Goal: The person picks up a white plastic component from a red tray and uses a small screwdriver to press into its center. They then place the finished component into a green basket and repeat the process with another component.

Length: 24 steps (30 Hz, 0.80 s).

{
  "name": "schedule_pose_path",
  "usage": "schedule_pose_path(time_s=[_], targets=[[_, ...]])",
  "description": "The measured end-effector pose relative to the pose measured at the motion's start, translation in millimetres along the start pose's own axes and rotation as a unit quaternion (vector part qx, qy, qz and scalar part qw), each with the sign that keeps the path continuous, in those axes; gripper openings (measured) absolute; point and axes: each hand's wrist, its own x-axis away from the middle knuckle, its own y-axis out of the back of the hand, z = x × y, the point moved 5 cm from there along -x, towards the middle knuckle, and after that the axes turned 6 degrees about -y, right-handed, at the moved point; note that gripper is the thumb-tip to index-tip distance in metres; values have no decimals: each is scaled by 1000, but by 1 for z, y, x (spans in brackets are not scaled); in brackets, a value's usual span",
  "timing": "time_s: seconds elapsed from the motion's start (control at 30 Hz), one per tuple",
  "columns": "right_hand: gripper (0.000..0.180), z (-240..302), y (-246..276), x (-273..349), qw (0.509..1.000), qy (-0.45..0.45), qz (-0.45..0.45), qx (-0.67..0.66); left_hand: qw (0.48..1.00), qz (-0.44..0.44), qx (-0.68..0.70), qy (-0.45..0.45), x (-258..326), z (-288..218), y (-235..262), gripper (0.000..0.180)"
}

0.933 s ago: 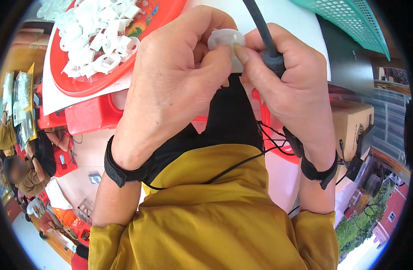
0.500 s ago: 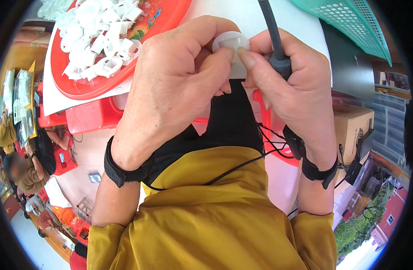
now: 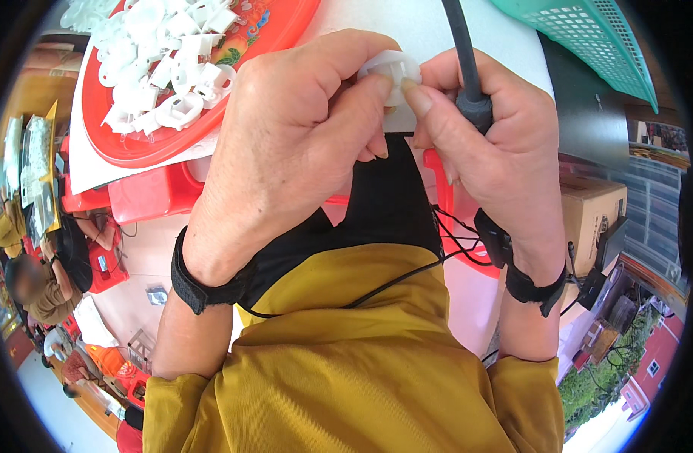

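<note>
Above my lap, both hands pinch a small round white plastic piece [image 3: 392, 66] with a raised rim. My left hand [image 3: 293, 143] has its thumb and bent fingers closed on the piece's left side. Opposite it, my right hand [image 3: 505, 136] presses thumb and finger against the right edge. A black rod-like cord [image 3: 461, 45] with a thicker end crosses in front of the right hand; I cannot tell whether the hand grips it. To the left, a red patterned tray [image 3: 123, 155] carries a heap of white plastic pieces [image 3: 172, 75].
The tray stands on a white tabletop [image 3: 512, 38]. A green perforated basket [image 3: 595, 45] is at the far right. Red stools [image 3: 154, 192] stand below the table, and a cardboard box [image 3: 592, 219] sits at right. Black wires [image 3: 452, 238] run between my wrist straps. Other people sit far left.
The white piece has tilted slightly between my fingers, showing more of its inner side. The black cord has shifted a little to the right.
</note>
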Motion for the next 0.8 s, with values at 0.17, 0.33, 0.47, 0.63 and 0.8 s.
schedule_pose_path(time_s=[0.17, 0.33, 0.47, 0.63, 0.8], targets=[[6, 1, -3, 1, 996, 76, -24, 29, 1000, 9, 18, 11, -2, 0, 0, 20], [3, 4, -8, 5, 999, 15, -17, 28, 997, 25, 18, 68, -4, -1, 2, 15], [2, 5, -9, 7, 996, 71, -34, 35, 998, -23, 17, 52, -4, -3, -3, 14], [2, 5, -10, 6, 997, 64, -30, 23, 998, -22, 11, 62, 2, -1, -1, 15], [2, 3, -9, 7, 998, 46, -43, 6, 998, -15, 38, 57, -1, -3, 0, 13]])
